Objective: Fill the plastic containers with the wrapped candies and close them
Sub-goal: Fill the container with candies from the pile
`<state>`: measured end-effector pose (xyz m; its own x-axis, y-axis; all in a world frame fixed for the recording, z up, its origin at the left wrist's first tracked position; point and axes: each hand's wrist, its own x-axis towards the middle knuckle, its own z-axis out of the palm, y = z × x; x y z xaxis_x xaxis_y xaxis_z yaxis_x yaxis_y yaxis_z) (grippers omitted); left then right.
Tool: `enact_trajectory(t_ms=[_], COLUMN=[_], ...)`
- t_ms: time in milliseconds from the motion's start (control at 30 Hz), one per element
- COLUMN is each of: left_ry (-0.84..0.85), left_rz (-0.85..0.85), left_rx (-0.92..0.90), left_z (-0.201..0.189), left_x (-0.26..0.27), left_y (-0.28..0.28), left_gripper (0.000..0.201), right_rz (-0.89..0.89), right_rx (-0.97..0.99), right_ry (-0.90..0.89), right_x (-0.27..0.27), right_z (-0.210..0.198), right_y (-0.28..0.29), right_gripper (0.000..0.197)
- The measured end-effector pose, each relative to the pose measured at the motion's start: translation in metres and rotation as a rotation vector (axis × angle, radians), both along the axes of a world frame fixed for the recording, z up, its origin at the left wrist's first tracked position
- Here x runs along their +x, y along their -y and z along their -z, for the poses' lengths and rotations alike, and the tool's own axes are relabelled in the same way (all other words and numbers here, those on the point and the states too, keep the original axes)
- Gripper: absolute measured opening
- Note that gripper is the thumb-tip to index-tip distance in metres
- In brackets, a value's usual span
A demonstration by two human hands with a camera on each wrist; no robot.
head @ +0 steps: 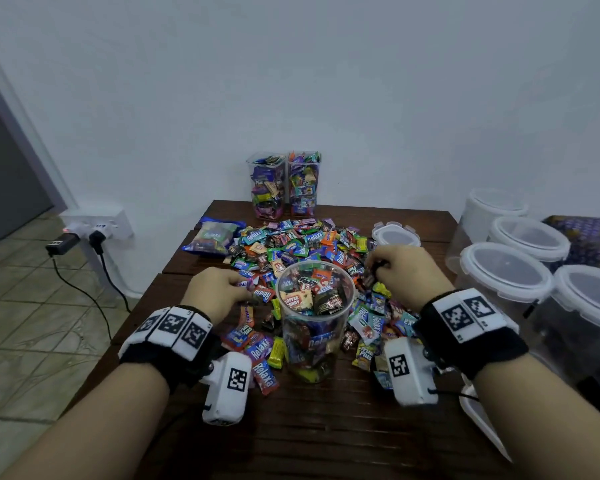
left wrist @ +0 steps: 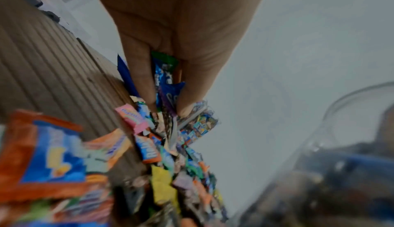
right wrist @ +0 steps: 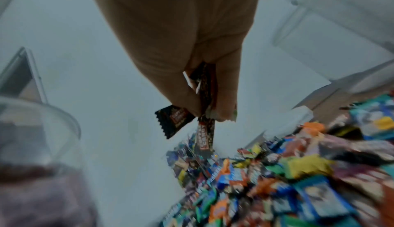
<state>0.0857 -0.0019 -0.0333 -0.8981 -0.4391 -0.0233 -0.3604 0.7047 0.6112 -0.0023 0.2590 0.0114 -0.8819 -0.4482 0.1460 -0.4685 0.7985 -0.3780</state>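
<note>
A round clear container (head: pixel 314 320) stands lidless in the middle of the wooden table (head: pixel 326 427), almost full of wrapped candies. A heap of loose candies (head: pixel 302 244) lies behind and around it. My left hand (head: pixel 219 289) is just left of the container, its fingers (left wrist: pixel 140 82) pinching blue wrapped candies (left wrist: pixel 165 79). My right hand (head: pixel 400 271) hovers to the container's right, gripping dark brown wrapped candies (right wrist: pixel 205 95). The container's rim shows in both wrist views (left wrist: pixel 341 106) (right wrist: pixel 53 112).
Two square containers (head: pixel 284 185) full of candies stand at the table's far edge by the wall. A sealed candy bag (head: pixel 212 237) lies back left, a loose lid (head: pixel 395 233) back right. Several lidded empty tubs (head: pixel 506 271) stand on the right. A power strip (head: pixel 97 226) sits left.
</note>
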Motion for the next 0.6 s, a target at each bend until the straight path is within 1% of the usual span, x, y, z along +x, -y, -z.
enact_trajectory(t_ms=[100,200,233,300,333,467,600], left_ry=[-0.154,-0.257,-0.285,-0.340,-0.372,-0.512,-0.582], left_rz=[-0.015,-0.004,0.003,0.035,0.058,0.087,0.105], left_rx=[0.123,0.269,0.311,0.366,0.367,0.405,0.478], left_z=[-0.003,-0.005,-0.006,-0.013,-0.019,-0.040,-0.050], left_x=[0.005,0.014,0.017,0.021,0.023,0.026,0.025], left_y=[0.003,0.000,-0.002,-0.007,-0.010,-0.016,-0.023], left_gripper=[0.021,0.029,0.027,0.012,0.010,0.020,0.023], right_rz=[-0.008,-0.011,-0.024,-0.079,-0.115,-0.229,-0.286], right_rx=[-0.129,-0.270,-0.313,-0.374,-0.398,-0.448,-0.435], right_ry=[-0.054,-0.114,-0.126,-0.128,-0.119,-0.112,-0.069], right_x=[0.002,0.009,0.012,0.021,0.027,0.050,0.064], right_z=[-0.016,-0.033,-0.038,-0.048,-0.051,-0.054,-0.046], right_y=[0.000,0.001,0.003,0.008,0.011,0.023,0.032], right_gripper=[0.029,0.029,0.029,0.028,0.028,0.030,0.031])
